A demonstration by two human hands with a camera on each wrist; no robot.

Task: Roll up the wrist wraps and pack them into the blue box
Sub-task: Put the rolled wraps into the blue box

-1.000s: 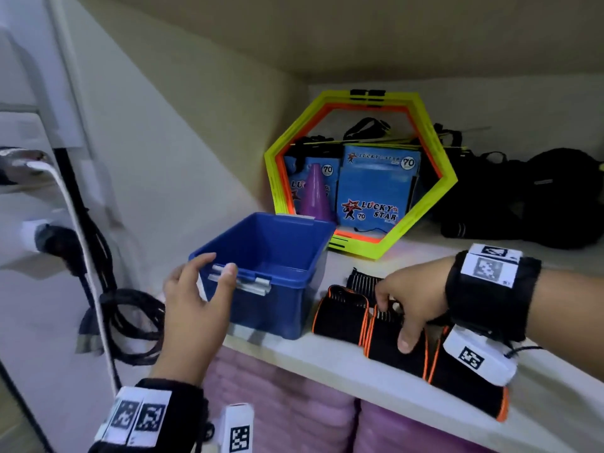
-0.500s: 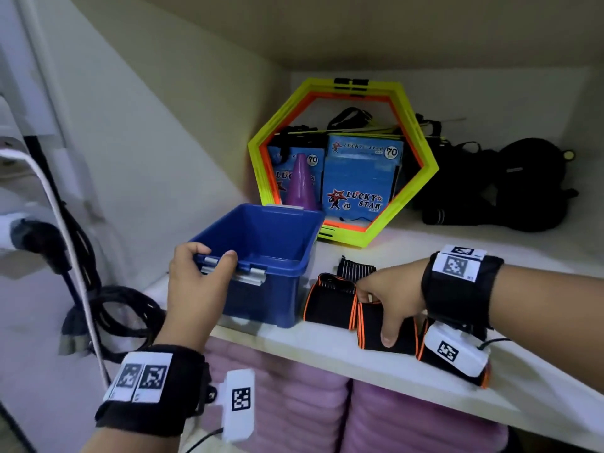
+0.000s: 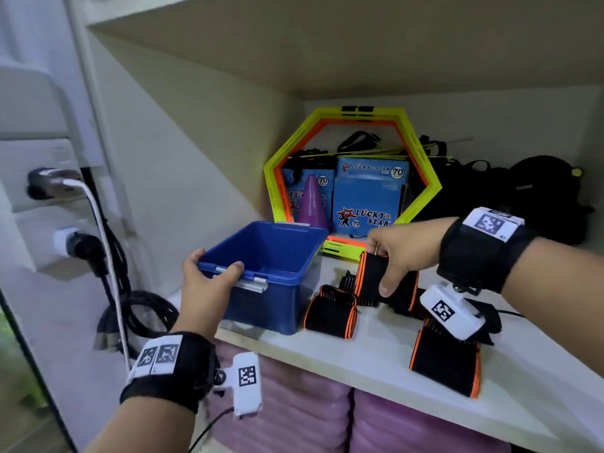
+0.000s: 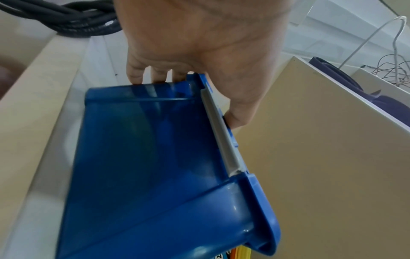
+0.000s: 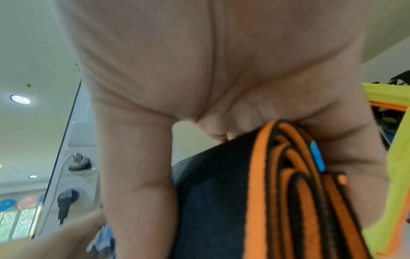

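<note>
The open blue box (image 3: pixel 274 256) stands at the left end of the pale shelf (image 3: pixel 376 358), with nothing visible inside. My left hand (image 3: pixel 209 279) grips its near rim, thumb on the grey latch (image 4: pixel 221 133), fingers (image 4: pixel 155 73) over the left wall of the blue box (image 4: pixel 144 166). My right hand (image 3: pixel 397 256) holds a rolled black wrist wrap with orange edging (image 3: pixel 371 273) lifted off the shelf, to the right of the box. In the right wrist view the held wrap (image 5: pixel 277 192) sits between thumb and fingers. Another rolled wrap (image 3: pixel 330 312) lies beside the box, and one (image 3: pixel 444 361) near the front edge.
Behind the box lean yellow and orange hexagon rings (image 3: pixel 353 178), blue Lucky Star packs (image 3: pixel 369 197) and a purple cone (image 3: pixel 310 204). Black bags (image 3: pixel 536 194) fill the back right. Black cables (image 3: pixel 137 308) hang left of the shelf. Pink mats (image 3: pixel 310 413) are stacked below.
My left hand has closed on the box rim. My right hand has lifted one rolled wrap off the shelf and upward.
</note>
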